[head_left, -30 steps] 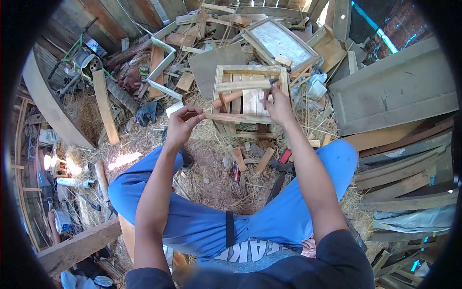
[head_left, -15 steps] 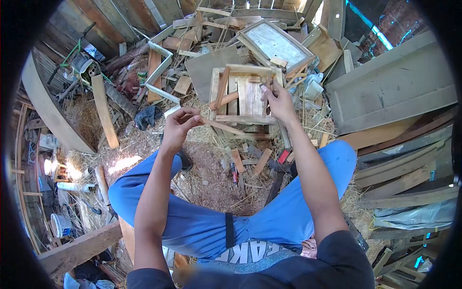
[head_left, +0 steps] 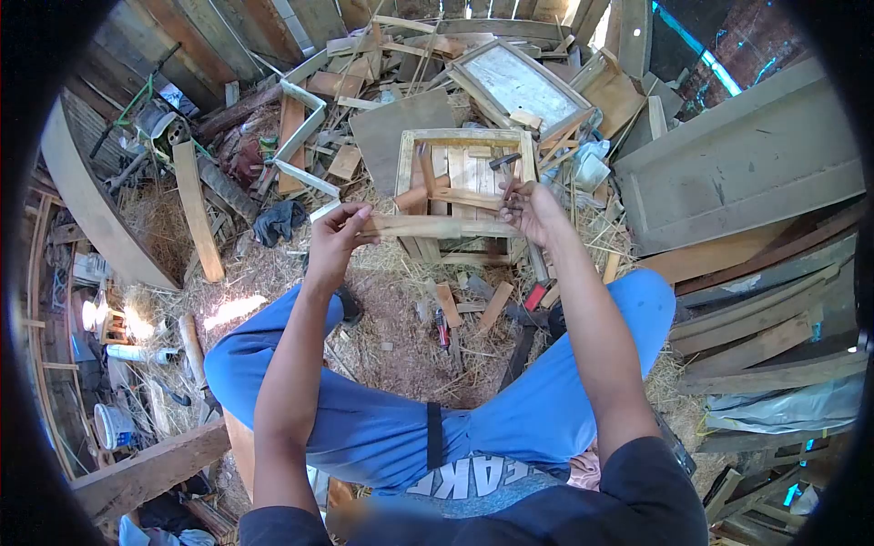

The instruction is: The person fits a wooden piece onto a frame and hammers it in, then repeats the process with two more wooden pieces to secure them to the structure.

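My left hand [head_left: 339, 238] is closed on one end of a thin wooden slat [head_left: 410, 227], held roughly level and pointing right. Behind it is a rectangular wooden frame [head_left: 407, 150] with boards inside, like a shallow crate. My right hand [head_left: 535, 214] is at the frame's right side, its fingers round the handle of a hammer [head_left: 505, 162] whose dark head points up. Another wooden strip [head_left: 469, 197] lies across the frame, its right end near my right fingertips. A reddish-brown wood piece [head_left: 414, 197] and a short upright stick [head_left: 426, 166] are at the frame's left side.
A red-handled tool [head_left: 535, 293] leans by the frame's right front. A red and black screwdriver-like tool [head_left: 443, 329] lies on the straw-covered ground among offcuts. Behind are scrap wood and a framed panel [head_left: 528, 86]; a large board [head_left: 737, 164] stands right.
The slat in my left hand has swung up to nearly level. My right hand has moved slightly down and right, and the hammer shows more clearly. The loose strips in the frame have shifted.
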Tool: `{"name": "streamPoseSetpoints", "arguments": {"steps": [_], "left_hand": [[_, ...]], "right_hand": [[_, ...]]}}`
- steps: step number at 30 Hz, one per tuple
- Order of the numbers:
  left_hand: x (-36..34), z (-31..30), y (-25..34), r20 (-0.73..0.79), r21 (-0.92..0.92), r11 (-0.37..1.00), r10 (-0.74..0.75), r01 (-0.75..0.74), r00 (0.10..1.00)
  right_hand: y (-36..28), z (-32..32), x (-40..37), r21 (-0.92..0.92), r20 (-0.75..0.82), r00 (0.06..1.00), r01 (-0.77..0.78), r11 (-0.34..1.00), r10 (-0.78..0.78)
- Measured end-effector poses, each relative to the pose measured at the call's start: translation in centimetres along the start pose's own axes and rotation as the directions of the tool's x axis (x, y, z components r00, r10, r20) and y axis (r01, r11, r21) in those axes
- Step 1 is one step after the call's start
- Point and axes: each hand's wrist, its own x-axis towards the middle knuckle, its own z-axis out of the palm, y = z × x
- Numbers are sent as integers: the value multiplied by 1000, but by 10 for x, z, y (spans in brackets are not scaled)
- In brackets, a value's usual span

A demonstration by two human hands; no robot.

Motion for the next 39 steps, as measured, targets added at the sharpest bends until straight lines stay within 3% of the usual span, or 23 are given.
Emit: {"name": "streamPoseSetpoints", "arguments": {"steps": [2, 4, 5, 7, 13, 17, 26, 29, 31, 35, 39], "left_hand": [[1, 0, 0, -81, 41, 999, -27, 30, 996], [4, -2, -3, -95, 30, 999, -21, 24, 995], [5, -3, -4, -107, 18, 1000, -16, 18, 994], [6, 0, -2, -128, 8, 1000, -20, 21, 992], [16, -10, -12, -103, -113, 990, -95, 83, 990], [22, -10, -13, -74, -191, 977, -106, 90, 992], [16, 12, 5, -47, -179, 979, -107, 97, 993], [16, 14, 7, -39, -184, 979, -99, 90, 994], [16, 15, 7, -43, -190, 978, -92, 82, 995], [20, 11, 3, -27, -181, 980, -86, 80, 996], [22, 16, 4, -9, -224, 972, -73, 69, 997]], "right_hand": [[-2, 4, -5, 21, -32, 999, -24, 999, 24], [1, 3, 0, -259, 16, 1000, 30, 965, -26], [5, 3, 2, -259, 17, 1000, 29, 966, -25], [14, 4, 7, -541, 8, 978, 179, 822, -208], [19, 5, 8, -631, 83, 927, 334, 701, -366], [29, 1, 13, -595, 99, 933, 333, 732, -345], [37, -12, 21, -613, 75, 939, 310, 727, -337], [36, -13, 21, -670, 102, 903, 373, 642, -418], [26, -9, 12, -657, 103, 955, 276, 701, -279], [30, -7, 7, -643, 71, 949, 278, 714, -306], [29, -2, 1, -670, 72, 971, 217, 710, -228]]}}
